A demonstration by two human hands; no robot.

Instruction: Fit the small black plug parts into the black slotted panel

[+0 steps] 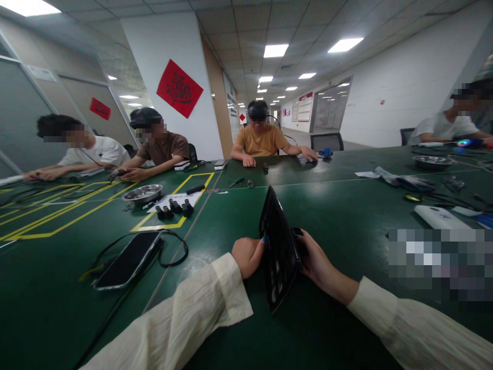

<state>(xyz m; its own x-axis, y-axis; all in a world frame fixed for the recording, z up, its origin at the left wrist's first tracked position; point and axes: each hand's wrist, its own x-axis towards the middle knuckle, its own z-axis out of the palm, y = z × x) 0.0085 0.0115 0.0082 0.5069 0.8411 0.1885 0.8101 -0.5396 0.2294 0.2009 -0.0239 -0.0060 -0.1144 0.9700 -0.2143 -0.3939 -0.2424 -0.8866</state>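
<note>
A black panel [279, 252] is standing steeply tilted, nearly edge-on, above the near middle of the green tabletop [346, 221], between the wearer's two hands. The left hand [248, 257] is gripping its left side, the thumb lying against the dark face and the other fingers hiding from view. The right hand [318, 264] is closing its fingers around a dark piece [300, 239] at the panel's back; whether that piece is joined to the panel, one cannot tell. To the left, a phone [129, 259] is lying beside a looping black cable [185, 257]. Beyond it, several black fittings [175, 207] are standing on or beside a white sheet [190, 197], and a metal bowl [134, 200] is sitting just left of them. Straight across, a co-worker in a yellow-orange shirt [260, 139] is sitting at the far edge, while two others are leaning over the tabletop at left and another is sitting at far right.
</note>
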